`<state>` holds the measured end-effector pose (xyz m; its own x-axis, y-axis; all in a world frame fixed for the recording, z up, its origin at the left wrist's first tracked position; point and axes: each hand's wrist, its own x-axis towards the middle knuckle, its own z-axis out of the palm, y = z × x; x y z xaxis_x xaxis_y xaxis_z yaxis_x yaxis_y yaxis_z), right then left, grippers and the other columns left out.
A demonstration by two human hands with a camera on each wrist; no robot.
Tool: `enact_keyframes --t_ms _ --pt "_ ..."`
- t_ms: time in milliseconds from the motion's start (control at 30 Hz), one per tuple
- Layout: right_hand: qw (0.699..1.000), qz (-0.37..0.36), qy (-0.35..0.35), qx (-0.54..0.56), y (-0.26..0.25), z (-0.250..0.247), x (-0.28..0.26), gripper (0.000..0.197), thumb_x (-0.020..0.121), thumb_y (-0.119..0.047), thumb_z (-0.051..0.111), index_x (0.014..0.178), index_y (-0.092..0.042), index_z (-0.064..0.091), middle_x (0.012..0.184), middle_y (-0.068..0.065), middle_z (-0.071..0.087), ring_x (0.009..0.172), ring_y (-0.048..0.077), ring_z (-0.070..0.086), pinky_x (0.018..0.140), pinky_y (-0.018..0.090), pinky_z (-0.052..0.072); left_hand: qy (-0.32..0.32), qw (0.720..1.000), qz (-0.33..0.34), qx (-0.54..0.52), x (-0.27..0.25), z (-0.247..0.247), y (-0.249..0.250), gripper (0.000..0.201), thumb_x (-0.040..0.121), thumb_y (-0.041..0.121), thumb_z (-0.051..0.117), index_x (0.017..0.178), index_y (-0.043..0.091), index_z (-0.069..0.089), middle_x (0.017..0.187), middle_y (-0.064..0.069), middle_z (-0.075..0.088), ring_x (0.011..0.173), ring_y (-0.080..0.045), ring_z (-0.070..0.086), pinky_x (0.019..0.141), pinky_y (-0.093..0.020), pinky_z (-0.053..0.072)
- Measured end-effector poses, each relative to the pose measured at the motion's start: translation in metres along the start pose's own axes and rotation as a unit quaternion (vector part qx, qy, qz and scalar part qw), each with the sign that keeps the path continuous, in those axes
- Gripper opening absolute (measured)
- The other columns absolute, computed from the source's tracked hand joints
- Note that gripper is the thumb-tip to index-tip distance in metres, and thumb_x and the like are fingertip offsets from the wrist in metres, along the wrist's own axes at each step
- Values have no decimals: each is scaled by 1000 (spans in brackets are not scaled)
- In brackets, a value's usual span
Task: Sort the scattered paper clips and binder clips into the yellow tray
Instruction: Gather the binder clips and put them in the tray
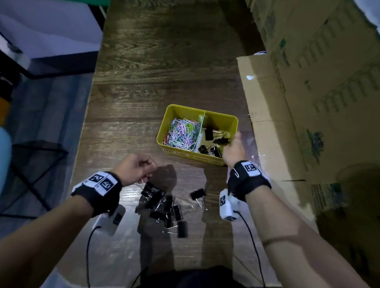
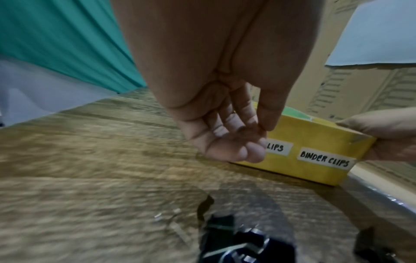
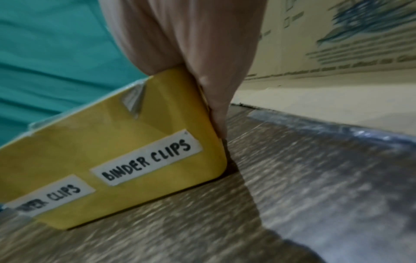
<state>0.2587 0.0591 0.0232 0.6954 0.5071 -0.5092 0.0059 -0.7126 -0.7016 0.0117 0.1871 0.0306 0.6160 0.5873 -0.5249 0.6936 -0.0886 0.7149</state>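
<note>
Dim scene; overhead light, arm shadows on table (image 1: pixel 144 78); wrist views motion-blurred; head view edges warped.

— What is the dark brown table top (image 1: pixel 158 59) made of?
— A wood-grain surface is shown, with a slight sheen where light is caught; a strip of clear glossy film (image 3: pixel 337 124) is laid along its right edge.
— And the yellow rectangular tray (image 1: pixel 215 158)?
— Smooth, faintly shiny walls are seen, plastic by the look, with matt white paper labels (image 3: pixel 146 158) lettered in black ink and a patch of shiny clear tape (image 3: pixel 134 101) near its corner.
— The clips?
— The black binder clips (image 1: pixel 165 207) are given a matt black body and bright wire handles; the multicoloured paper clips (image 1: pixel 183 132) look coated and glossy.
— The big brown boxes (image 1: pixel 320 107)?
— Matt printed cardboard.
— The black wristbands (image 1: pixel 247 180)?
— Soft matt cloth.
</note>
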Motion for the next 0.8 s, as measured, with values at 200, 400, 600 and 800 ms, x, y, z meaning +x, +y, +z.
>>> enact_keyframes --t_ms 200,400,600,800 --pt "975 1 -176 136 -20 53 -21 80 81 -27 61 148 -29 17 147 8 38 133 27 39 112 48 30 46 997 3 63 -20 -14 -47 19 86 6 59 74 21 62 57 3 59 48 -14 53 44 -18 44" --pt "974 -71 -213 -30 1 34 -57 62 83 -38 65 138 -25 40 134 2 49 119 17 49 103 40 39 7 963 123 239 -35 -12 -68 60 71 -5 56 125 22 55 120 -4 47 106 -19 48 95 -27 39" --pt "905 -124 -218 -344 58 52 -81 44 74 -21 76 114 -25 56 121 -3 44 115 17 45 105 34 38 -53 910 126 391 -27 14 -72 66 80 17 61 137 35 35 145 5 32 126 -23 32 99 -44 38" --pt "926 -149 -153 -312 55 63 -92 24 81 -13 67 103 -14 57 109 -2 45 99 17 52 92 26 44 -23 931 99 349 -24 18 -86 55 77 25 67 127 23 44 126 -1 47 115 -23 42 96 -41 41"
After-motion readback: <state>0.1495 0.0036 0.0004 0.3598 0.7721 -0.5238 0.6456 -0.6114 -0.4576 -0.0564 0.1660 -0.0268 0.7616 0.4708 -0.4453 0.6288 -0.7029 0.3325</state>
